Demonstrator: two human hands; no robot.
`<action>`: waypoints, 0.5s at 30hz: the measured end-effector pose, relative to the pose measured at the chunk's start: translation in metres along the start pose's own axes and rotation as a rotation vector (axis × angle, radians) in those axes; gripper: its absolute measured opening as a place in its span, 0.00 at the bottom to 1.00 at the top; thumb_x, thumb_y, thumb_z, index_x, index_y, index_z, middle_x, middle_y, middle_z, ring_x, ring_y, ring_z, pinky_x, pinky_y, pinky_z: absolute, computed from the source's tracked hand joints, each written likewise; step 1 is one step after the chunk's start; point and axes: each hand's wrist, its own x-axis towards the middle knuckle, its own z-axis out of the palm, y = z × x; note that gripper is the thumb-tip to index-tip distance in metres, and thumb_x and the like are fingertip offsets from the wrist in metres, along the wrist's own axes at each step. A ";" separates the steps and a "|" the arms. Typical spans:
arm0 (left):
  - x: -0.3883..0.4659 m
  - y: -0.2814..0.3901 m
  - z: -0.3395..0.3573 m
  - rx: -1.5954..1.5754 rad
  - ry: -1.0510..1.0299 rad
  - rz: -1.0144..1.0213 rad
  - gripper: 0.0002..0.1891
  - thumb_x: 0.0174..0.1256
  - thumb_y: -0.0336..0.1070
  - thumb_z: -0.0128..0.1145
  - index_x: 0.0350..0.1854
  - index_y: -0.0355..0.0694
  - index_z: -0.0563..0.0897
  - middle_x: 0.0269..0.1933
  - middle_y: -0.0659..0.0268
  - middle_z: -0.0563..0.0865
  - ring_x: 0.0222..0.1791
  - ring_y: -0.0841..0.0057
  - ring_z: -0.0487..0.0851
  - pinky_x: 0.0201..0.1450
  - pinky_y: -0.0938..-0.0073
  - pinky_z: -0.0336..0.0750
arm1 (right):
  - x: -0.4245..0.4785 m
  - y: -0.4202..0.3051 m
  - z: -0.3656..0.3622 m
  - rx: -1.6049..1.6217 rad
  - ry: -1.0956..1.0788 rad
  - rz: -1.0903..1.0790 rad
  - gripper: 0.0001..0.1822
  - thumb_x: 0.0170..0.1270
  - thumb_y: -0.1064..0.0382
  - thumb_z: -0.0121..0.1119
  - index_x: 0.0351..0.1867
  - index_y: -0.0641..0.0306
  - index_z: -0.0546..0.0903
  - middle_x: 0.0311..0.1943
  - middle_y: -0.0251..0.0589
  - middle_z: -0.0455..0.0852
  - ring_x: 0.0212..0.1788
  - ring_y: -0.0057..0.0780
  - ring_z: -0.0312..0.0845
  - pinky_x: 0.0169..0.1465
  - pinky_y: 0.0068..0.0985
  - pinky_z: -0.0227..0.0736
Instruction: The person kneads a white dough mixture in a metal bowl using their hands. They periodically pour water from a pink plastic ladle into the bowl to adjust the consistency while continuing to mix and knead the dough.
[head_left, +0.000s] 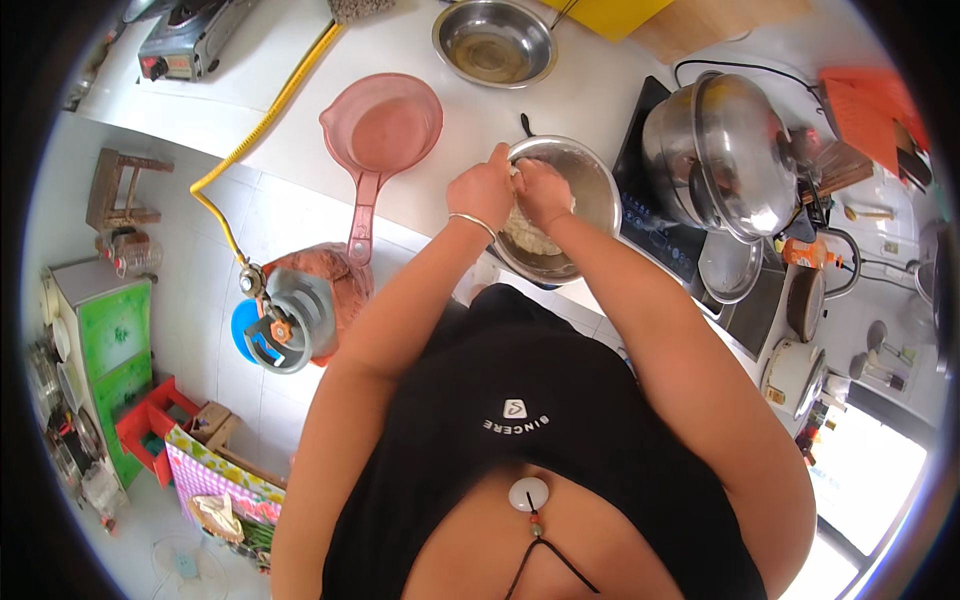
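Observation:
A steel bowl (598, 176) stands at the counter's front edge, with a pale lump of dough (531, 231) inside. My left hand (481, 193), with a bangle on its wrist, is at the bowl's left rim. Its fingers curl over the rim and one digit points up along it. Inside the bowl my right hand (543, 191) lies over the dough with its fingers bent, close against my left hand. A whitish bit of dough shows between the two hands. The right fingertips and the dough under that palm are hidden.
Left of the bowl lies a pink plastic ladle (382, 124), its handle past the counter edge. A shallow steel basin (495, 45) stands behind. To the right, a large lidded steel pot (720, 154) sits on a black induction cooker (649, 217). A yellow hose (277, 105) runs to a gas cylinder (319, 322).

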 end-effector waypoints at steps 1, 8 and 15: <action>0.001 -0.001 0.003 -0.001 0.043 0.012 0.14 0.71 0.41 0.48 0.56 0.46 0.72 0.29 0.55 0.86 0.32 0.54 0.85 0.35 0.54 0.77 | -0.003 -0.001 -0.005 0.064 -0.055 0.067 0.12 0.65 0.57 0.51 0.31 0.63 0.78 0.37 0.48 0.84 0.46 0.49 0.79 0.49 0.46 0.73; 0.001 -0.002 0.006 -0.002 0.067 0.019 0.14 0.71 0.40 0.47 0.57 0.47 0.73 0.29 0.56 0.86 0.31 0.56 0.86 0.34 0.55 0.78 | -0.042 -0.036 -0.035 -0.078 -0.108 0.058 0.12 0.63 0.57 0.52 0.37 0.63 0.79 0.43 0.49 0.81 0.52 0.47 0.75 0.54 0.44 0.70; -0.008 -0.003 0.008 -0.021 -0.020 -0.051 0.17 0.69 0.38 0.48 0.60 0.48 0.72 0.29 0.56 0.86 0.32 0.55 0.86 0.35 0.55 0.78 | -0.018 -0.042 -0.009 -0.186 -0.241 -0.003 0.10 0.58 0.61 0.57 0.40 0.59 0.79 0.42 0.43 0.81 0.51 0.43 0.76 0.55 0.40 0.72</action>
